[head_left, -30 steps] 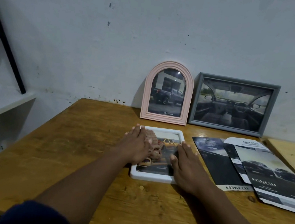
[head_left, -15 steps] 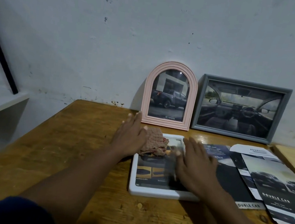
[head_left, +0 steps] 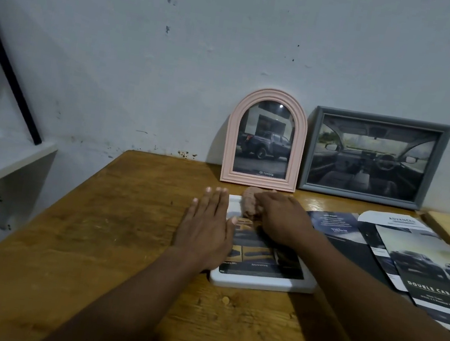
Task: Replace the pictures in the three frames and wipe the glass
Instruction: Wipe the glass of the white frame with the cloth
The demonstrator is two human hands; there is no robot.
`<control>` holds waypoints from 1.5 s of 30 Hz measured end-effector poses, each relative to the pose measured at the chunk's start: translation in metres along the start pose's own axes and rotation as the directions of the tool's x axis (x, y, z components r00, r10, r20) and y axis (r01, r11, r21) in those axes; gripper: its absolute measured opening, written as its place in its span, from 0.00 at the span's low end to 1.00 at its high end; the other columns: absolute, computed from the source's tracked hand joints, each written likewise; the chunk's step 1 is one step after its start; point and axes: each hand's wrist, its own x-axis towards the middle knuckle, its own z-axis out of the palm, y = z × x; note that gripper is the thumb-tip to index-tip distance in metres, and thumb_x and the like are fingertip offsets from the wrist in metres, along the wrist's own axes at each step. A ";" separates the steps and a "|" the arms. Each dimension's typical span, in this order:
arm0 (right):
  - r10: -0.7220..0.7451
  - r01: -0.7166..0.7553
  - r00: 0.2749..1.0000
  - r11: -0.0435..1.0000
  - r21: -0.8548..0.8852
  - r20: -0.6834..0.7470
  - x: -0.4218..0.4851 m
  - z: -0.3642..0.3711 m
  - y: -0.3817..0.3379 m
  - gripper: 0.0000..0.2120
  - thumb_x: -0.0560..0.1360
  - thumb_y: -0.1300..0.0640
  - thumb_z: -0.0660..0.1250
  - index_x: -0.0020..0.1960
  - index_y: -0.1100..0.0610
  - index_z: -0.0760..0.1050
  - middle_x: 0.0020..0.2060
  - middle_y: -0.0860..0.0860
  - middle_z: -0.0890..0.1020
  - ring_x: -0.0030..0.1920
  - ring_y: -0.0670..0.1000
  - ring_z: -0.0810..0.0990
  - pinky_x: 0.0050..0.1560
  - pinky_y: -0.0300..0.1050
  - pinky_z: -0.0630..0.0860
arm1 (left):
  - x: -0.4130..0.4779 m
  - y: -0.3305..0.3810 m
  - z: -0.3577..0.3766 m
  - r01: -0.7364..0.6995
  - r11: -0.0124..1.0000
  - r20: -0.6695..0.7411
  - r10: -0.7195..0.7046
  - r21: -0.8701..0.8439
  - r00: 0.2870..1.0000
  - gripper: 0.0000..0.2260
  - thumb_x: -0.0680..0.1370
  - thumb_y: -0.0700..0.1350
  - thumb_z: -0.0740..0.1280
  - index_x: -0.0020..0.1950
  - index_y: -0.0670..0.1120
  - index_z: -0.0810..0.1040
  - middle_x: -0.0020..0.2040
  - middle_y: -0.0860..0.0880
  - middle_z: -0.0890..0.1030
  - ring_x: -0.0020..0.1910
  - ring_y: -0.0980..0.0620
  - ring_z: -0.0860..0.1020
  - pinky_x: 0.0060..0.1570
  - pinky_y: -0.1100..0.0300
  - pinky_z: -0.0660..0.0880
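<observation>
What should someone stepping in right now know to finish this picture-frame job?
Left hand: flat, fingers straight, resting against the white frame's left edge.
Right hand: holds the cloth on that frame's far end.
Pink frame and grey frame lean on the wall, pictures in.
Left: finish wiping the white frame; whether the others are wiped, cannot tell.

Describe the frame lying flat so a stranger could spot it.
On the wooden table, the pink arched frame and grey frame stand against the wall. The white frame lies flat before them. Only it is white and flat, with the right hand holding a cloth on it.
</observation>
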 end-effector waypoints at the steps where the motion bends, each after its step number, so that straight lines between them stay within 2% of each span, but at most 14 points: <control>1: 0.052 -0.052 0.999 0.999 0.004 -0.006 -0.007 -0.002 0.008 0.23 0.77 0.51 0.65 0.71 0.52 0.69 0.69 0.54 0.74 0.67 0.57 0.72 0.68 0.54 0.67 | 0.000 0.000 0.000 -0.007 1.000 0.020 0.007 0.008 1.000 0.29 0.86 0.56 0.42 0.83 0.46 0.37 0.84 0.48 0.40 0.81 0.49 0.36 0.79 0.51 0.37; 6: 0.248 -0.240 0.968 0.953 0.184 -0.023 -0.037 -0.013 0.018 0.16 0.74 0.61 0.65 0.60 0.53 0.78 0.55 0.57 0.82 0.53 0.59 0.80 0.54 0.57 0.78 | 0.004 0.001 0.002 0.015 0.999 0.062 -0.018 0.047 0.998 0.30 0.86 0.57 0.42 0.83 0.45 0.39 0.84 0.46 0.45 0.82 0.47 0.40 0.79 0.48 0.39; 12: 0.285 -0.283 0.958 0.936 0.207 0.020 -0.097 -0.052 0.022 0.14 0.76 0.65 0.65 0.59 0.55 0.79 0.48 0.52 0.82 0.47 0.50 0.79 0.48 0.44 0.77 | 0.006 0.000 0.005 0.082 0.997 0.054 -0.082 0.008 0.995 0.30 0.85 0.59 0.42 0.84 0.44 0.42 0.84 0.44 0.48 0.82 0.44 0.43 0.78 0.47 0.40; 14: 0.255 -0.261 0.965 0.945 0.197 0.052 -0.128 -0.062 0.021 0.14 0.77 0.65 0.63 0.60 0.53 0.78 0.44 0.46 0.80 0.42 0.45 0.77 0.41 0.38 0.75 | 0.006 0.000 0.004 0.091 0.996 0.022 -0.091 0.002 0.996 0.31 0.85 0.59 0.43 0.84 0.45 0.44 0.84 0.43 0.50 0.82 0.43 0.45 0.78 0.46 0.42; 16: 0.210 -0.222 0.974 0.959 0.173 0.087 -0.154 -0.065 0.017 0.14 0.78 0.63 0.64 0.60 0.50 0.78 0.47 0.46 0.80 0.44 0.43 0.77 0.41 0.35 0.73 | 0.005 0.001 0.002 0.095 0.995 -0.030 -0.095 0.005 0.995 0.31 0.85 0.60 0.44 0.84 0.45 0.47 0.83 0.43 0.55 0.82 0.42 0.49 0.79 0.45 0.46; 18: 0.187 -0.215 0.966 0.965 0.148 0.178 -0.171 -0.065 0.016 0.13 0.78 0.58 0.65 0.61 0.48 0.77 0.55 0.48 0.81 0.51 0.47 0.79 0.50 0.42 0.77 | 0.003 0.003 -0.001 0.085 0.996 -0.084 -0.084 0.003 0.993 0.31 0.85 0.61 0.46 0.83 0.45 0.52 0.81 0.42 0.61 0.81 0.41 0.56 0.78 0.44 0.52; 21: 0.202 -0.247 0.946 0.956 0.160 0.255 -0.174 -0.076 0.015 0.13 0.80 0.54 0.64 0.64 0.49 0.76 0.56 0.48 0.80 0.50 0.45 0.78 0.50 0.41 0.77 | 0.001 0.005 -0.008 0.074 0.996 -0.156 -0.082 -0.057 0.984 0.29 0.84 0.63 0.48 0.80 0.47 0.61 0.74 0.44 0.72 0.73 0.42 0.69 0.70 0.44 0.67; 23: 0.210 -0.241 0.961 0.955 0.174 0.181 -0.162 -0.084 0.016 0.15 0.80 0.53 0.63 0.66 0.51 0.75 0.60 0.50 0.79 0.53 0.47 0.78 0.52 0.41 0.77 | 0.001 0.005 -0.015 0.107 0.981 -0.151 -0.132 -0.161 0.980 0.27 0.84 0.63 0.50 0.76 0.48 0.65 0.69 0.45 0.75 0.66 0.43 0.73 0.63 0.45 0.72; 26: 0.243 -0.257 0.966 0.934 0.246 0.087 -0.128 -0.083 0.014 0.19 0.80 0.54 0.63 0.69 0.56 0.73 0.65 0.54 0.78 0.61 0.53 0.77 0.58 0.45 0.75 | -0.002 0.005 -0.027 0.164 0.966 -0.075 -0.183 -0.201 0.980 0.21 0.83 0.61 0.58 0.70 0.50 0.70 0.63 0.46 0.78 0.59 0.45 0.77 0.53 0.47 0.77; 29: 0.322 -0.356 0.933 0.896 0.265 0.162 -0.096 -0.068 0.009 0.21 0.78 0.50 0.65 0.68 0.58 0.72 0.63 0.57 0.78 0.58 0.56 0.78 0.56 0.50 0.77 | -0.007 0.009 -0.036 0.165 0.973 -0.004 -0.168 -0.163 0.986 0.16 0.81 0.59 0.65 0.64 0.51 0.73 0.54 0.51 0.80 0.47 0.52 0.77 0.37 0.57 0.72; 32: 0.374 -0.427 0.897 0.872 0.240 0.237 -0.081 -0.055 0.000 0.18 0.77 0.51 0.66 0.63 0.59 0.73 0.55 0.56 0.80 0.51 0.55 0.78 0.51 0.49 0.77 | -0.009 0.016 -0.039 0.174 0.958 0.072 -0.161 -0.227 0.984 0.17 0.79 0.53 0.71 0.66 0.51 0.74 0.58 0.50 0.81 0.51 0.51 0.79 0.46 0.54 0.78; 35: 0.413 -0.452 0.890 0.858 0.244 0.194 -0.073 -0.047 -0.008 0.17 0.76 0.52 0.67 0.61 0.58 0.72 0.49 0.53 0.77 0.48 0.54 0.78 0.48 0.48 0.77 | -0.009 0.021 -0.039 0.183 0.954 0.088 -0.167 -0.237 0.982 0.22 0.78 0.50 0.72 0.70 0.49 0.72 0.62 0.48 0.79 0.56 0.48 0.79 0.53 0.50 0.81; 39: 0.443 -0.479 0.877 0.829 0.288 0.184 -0.068 -0.041 -0.013 0.23 0.72 0.49 0.67 0.63 0.57 0.70 0.54 0.55 0.79 0.53 0.57 0.78 0.53 0.52 0.78 | -0.007 0.023 -0.038 0.198 0.927 0.099 -0.175 -0.318 0.980 0.25 0.77 0.49 0.73 0.72 0.49 0.70 0.62 0.46 0.78 0.56 0.47 0.80 0.52 0.48 0.82; 45: 0.511 -0.486 0.854 0.711 0.508 0.101 -0.069 -0.035 -0.011 0.19 0.77 0.52 0.65 0.66 0.56 0.67 0.59 0.59 0.78 0.56 0.61 0.79 0.56 0.59 0.78 | -0.011 0.019 -0.040 0.194 0.803 0.054 -0.198 -0.563 0.979 0.26 0.78 0.42 0.71 0.75 0.50 0.68 0.57 0.50 0.78 0.53 0.46 0.81 0.51 0.46 0.83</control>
